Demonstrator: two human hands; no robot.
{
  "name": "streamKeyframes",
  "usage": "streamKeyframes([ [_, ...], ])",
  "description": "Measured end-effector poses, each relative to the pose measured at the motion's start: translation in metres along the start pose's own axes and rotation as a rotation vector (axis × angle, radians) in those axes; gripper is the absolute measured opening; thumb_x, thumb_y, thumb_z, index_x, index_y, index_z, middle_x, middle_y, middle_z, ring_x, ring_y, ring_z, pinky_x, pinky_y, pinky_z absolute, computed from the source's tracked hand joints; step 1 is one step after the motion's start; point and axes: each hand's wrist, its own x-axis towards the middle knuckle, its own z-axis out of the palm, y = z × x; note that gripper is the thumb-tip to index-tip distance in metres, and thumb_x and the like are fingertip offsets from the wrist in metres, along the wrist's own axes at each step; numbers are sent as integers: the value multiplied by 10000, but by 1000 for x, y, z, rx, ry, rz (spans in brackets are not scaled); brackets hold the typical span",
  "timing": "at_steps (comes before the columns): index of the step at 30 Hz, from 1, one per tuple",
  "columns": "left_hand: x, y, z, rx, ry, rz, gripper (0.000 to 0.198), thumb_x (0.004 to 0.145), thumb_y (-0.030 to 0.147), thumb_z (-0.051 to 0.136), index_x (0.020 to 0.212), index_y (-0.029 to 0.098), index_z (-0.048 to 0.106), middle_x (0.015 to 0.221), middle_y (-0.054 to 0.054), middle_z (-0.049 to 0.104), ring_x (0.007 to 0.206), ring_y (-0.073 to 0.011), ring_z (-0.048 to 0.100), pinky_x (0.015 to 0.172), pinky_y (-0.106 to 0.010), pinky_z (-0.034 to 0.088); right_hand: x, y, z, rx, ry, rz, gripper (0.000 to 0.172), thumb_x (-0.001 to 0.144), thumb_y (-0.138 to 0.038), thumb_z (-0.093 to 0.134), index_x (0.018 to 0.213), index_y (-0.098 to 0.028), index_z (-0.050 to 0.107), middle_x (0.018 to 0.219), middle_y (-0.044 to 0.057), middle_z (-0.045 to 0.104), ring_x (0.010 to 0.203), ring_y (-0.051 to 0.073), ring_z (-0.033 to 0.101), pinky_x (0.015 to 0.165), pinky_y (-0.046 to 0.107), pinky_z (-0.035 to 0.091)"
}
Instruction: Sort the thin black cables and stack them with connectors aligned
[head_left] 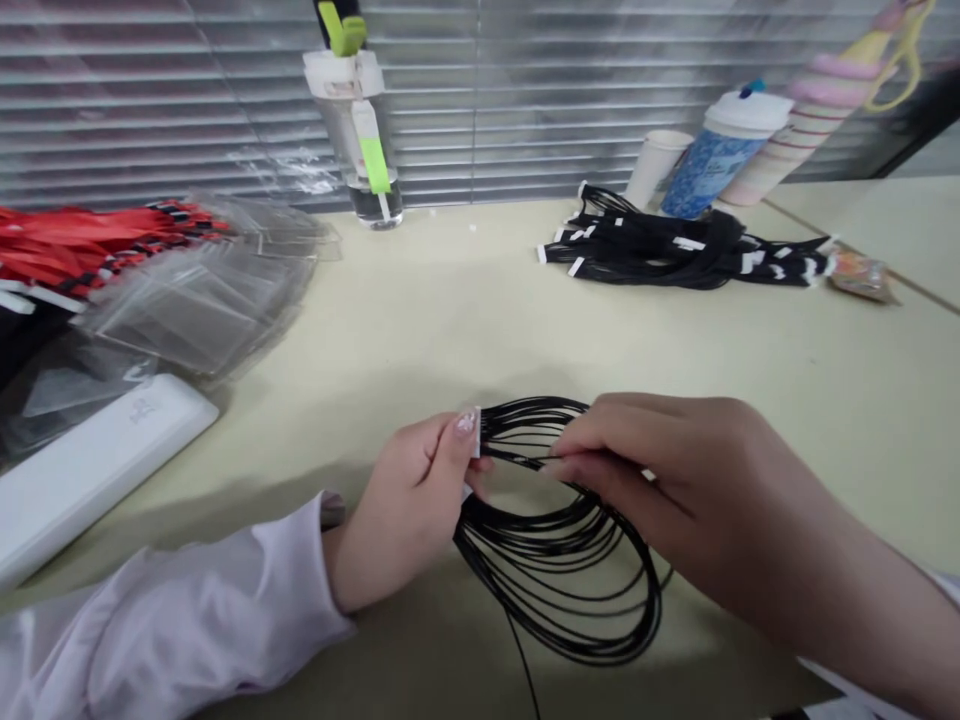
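A looped bundle of thin black wires (592, 655) hangs between my hands above the table. My left hand (409, 500) is closed on a white connector (478, 432) at one end, the thumb pressing its face. From the connector the wires fan out to the right and curve back below toward my left fingers, where a second white piece (466, 492) partly shows. My right hand (667, 470) pinches a black wire between thumb and forefinger, just right of the connector. One loose wire trails down to the bottom edge.
At the back right lies a pile of black cables (675, 245) with white connectors, near a paper cup (660, 165) and a blue tumbler (709, 160). A clear bottle (364, 140) stands by the blinds. Leftward are red cables (97, 240), clear plastic bags (210, 310) and a long white box (97, 460).
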Motion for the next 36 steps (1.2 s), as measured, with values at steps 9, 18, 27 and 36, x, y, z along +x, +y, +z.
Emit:
streamKeyframes([
  [9,0,-1,-1,-29,-49,-6,405,886,359,323,582,152,494,514,13,531,466,-73,470,466,-186,378,4,8,17,201,29,-5,179,818,-128,482,924,-212,599,813,-28,608,723,45,536,660,155,400],
  [18,0,1,-1,-48,-76,-13,431,889,369,300,559,156,479,509,3,526,436,-72,445,430,-186,365,0,11,19,41,24,-56,124,817,-172,483,803,-193,605,715,-16,583,623,65,509,577,197,374],
  [27,1,0,-1,-41,-111,5,438,892,362,295,562,151,490,506,2,532,447,-73,461,435,-180,364,-2,13,25,-183,44,-238,186,857,-169,414,840,-143,598,709,26,568,626,103,500,557,249,344],
  [36,0,3,-2,1,-131,35,432,895,351,300,570,143,495,517,5,542,472,-68,488,465,-168,385,-2,11,20,-83,-29,-295,211,852,-114,387,809,-130,593,758,51,557,691,119,484,621,253,374],
])
